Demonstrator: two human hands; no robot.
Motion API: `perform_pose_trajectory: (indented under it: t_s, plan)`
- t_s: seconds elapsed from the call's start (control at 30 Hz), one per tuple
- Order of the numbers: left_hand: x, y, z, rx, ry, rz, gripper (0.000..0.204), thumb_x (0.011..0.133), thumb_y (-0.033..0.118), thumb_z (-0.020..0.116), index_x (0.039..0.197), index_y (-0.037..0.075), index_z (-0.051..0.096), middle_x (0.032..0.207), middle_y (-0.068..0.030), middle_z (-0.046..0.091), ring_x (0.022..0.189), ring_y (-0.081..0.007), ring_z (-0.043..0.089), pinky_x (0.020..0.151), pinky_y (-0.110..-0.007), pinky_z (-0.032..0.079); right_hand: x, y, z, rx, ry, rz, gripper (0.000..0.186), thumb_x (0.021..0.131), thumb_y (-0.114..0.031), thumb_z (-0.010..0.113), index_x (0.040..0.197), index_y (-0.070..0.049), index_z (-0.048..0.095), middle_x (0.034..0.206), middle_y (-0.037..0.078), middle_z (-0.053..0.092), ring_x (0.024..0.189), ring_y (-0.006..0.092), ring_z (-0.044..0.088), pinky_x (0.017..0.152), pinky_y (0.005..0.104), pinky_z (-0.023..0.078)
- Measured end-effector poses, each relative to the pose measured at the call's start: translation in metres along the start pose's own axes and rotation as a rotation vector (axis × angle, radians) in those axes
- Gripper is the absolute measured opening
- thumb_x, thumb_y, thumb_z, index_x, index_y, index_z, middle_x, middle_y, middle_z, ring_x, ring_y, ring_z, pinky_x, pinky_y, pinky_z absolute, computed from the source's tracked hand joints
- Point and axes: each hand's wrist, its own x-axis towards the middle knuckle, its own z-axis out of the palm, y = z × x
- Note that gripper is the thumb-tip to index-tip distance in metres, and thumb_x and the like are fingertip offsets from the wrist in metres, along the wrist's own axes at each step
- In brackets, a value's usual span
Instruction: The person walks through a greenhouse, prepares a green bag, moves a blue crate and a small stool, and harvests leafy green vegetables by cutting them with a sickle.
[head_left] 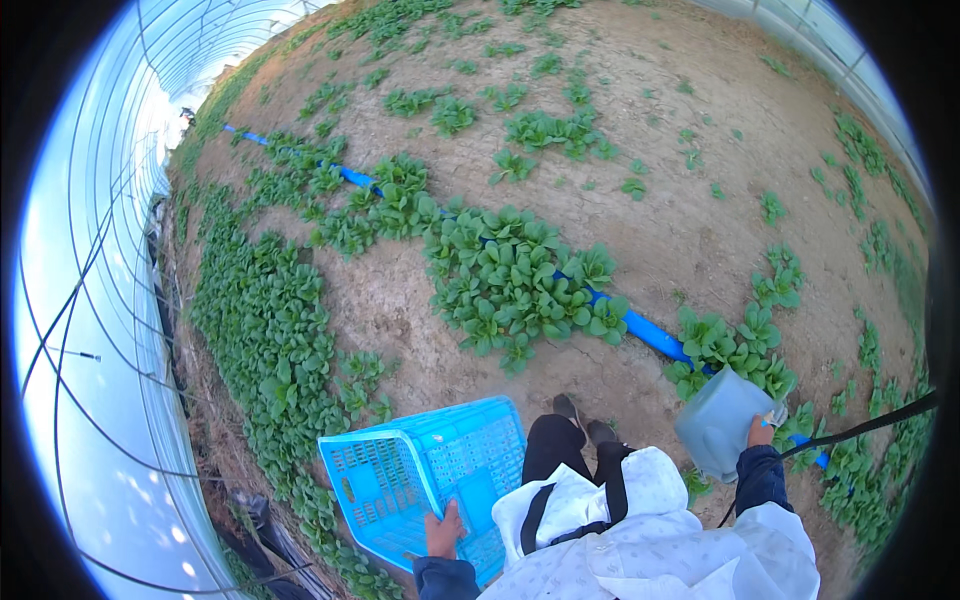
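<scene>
My left hand (pixel 446 530) clasps an edge of the blue crate (pixel 474 440), extending ahead; I judge it light, stiff, best held there. My right hand (pixel 761 431) grips the grey container (pixel 718 420) leftward, probably slick.

Crate (pixel 478 490): light blue, latticed. Right of crate: container (pixel 712 412) grey-blue; garment (pixel 650 555) white, grey-flecked. Beyond crate: hose (pixel 655 336) blue, plants (pixel 515 270) green.

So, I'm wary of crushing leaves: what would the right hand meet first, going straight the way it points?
Probably the leafy green plants just ahead, past the grey container the right hand holds; depth is unclear.
</scene>
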Motion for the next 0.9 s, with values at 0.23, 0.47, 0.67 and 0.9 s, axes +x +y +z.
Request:
perform_pose_trajectory:
  t_s: [0.23, 0.47, 0.67, 0.9]
  plan:
    - [0.086, 0.056, 0.045, 0.016, -0.127, 0.014, 0.025, 0.091, 0.021, 0.058, 0.07, 0.011, 0.048, 0.054, 0.0044, 0.039, 0.043, -0.0084, 0.037, 0.039, -0.028, 0.032, 0.002, 0.019, -0.025, 0.073, 0.234, -0.011, 0.06, 0.084, -0.04, 0.057, 0.115, 0.011, 0.052, 0.113, 0.03, 0.056, 0.105, 0.04, 0.054, 0.09, 0.0427, 0.041]
    - [0.14, 0.098, 0.044, 0.089, -0.23, -0.017, 0.022, 0.089, 0.021, 0.06, 0.073, 0.009, 0.051, 0.055, 0.0029, 0.043, 0.043, -0.0083, 0.039, 0.039, -0.027, 0.032, 0.083, 0.057, -0.029, -0.177, 0.215, -0.102, 0.064, 0.086, -0.033, 0.052, 0.133, 0.008, 0.037, 0.137, 0.027, 0.038, 0.129, 0.0414, 0.03, 0.109, 0.0426, 0.021]
    - [0.177, 0.135, 0.099, 0.262, -0.176, 0.021, 0.018, 0.089, 0.017, 0.061, 0.077, 0.008, 0.052, 0.055, 0.0014, 0.045, 0.043, -0.0092, 0.041, 0.039, -0.027, 0.032, 0.124, -0.062, 0.018, -0.158, 0.07, 0.077, 0.059, 0.085, -0.037, 0.052, 0.122, 0.01, 0.046, 0.13, 0.029, 0.041, 0.123, 0.0414, 0.033, 0.104, 0.0422, 0.024]
    - [0.243, 0.185, 0.188, 0.368, -0.085, -0.044, 0.026, 0.087, 0.02, 0.064, 0.069, 0.007, 0.05, 0.053, -0.0005, 0.044, 0.042, -0.0105, 0.041, 0.038, -0.028, 0.032, 0.174, -0.337, 0.025, -0.116, 0.11, 0.084, 0.069, 0.076, -0.03, 0.063, 0.13, 0.006, 0.039, 0.114, 0.029, 0.056, 0.104, 0.0394, 0.056, 0.09, 0.041, 0.043]
